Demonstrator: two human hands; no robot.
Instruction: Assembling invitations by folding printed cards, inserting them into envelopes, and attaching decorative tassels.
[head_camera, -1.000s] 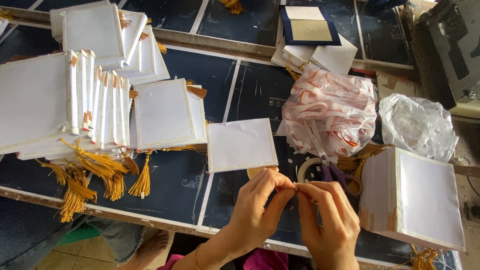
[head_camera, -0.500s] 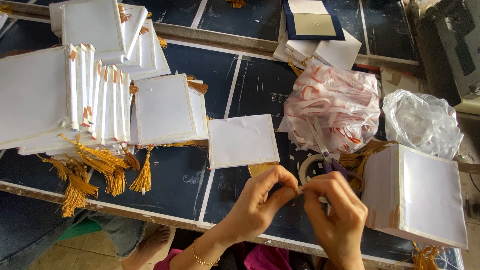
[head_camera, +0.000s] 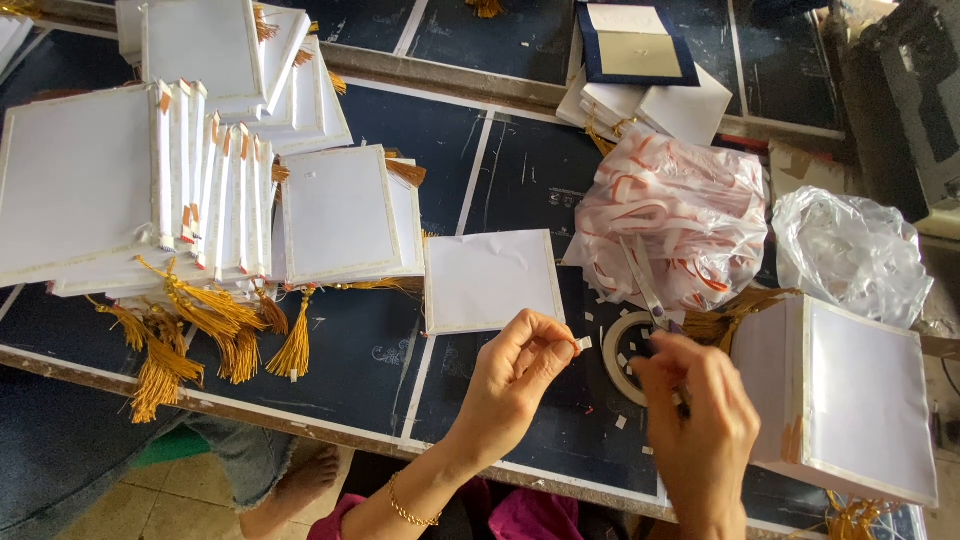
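- Head view, over the dark desk (head_camera: 350, 390): left hand (head_camera: 515, 375) pinches a small white tape piece (head_camera: 583, 343) at its fingertips, near the tape roll (head_camera: 625, 355).
- Right hand (head_camera: 700, 420) is closed round scissors (head_camera: 645, 285).
- Judged step: tape cut; next, press it onto the white card (head_camera: 490, 280).

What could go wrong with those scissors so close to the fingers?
The right hand holds scissors whose blades lie close to the left hand, so a slip might nick a finger. The tiny tape piece pinched by the left hand could stick to skin or drop among the scraps by the tape roll.
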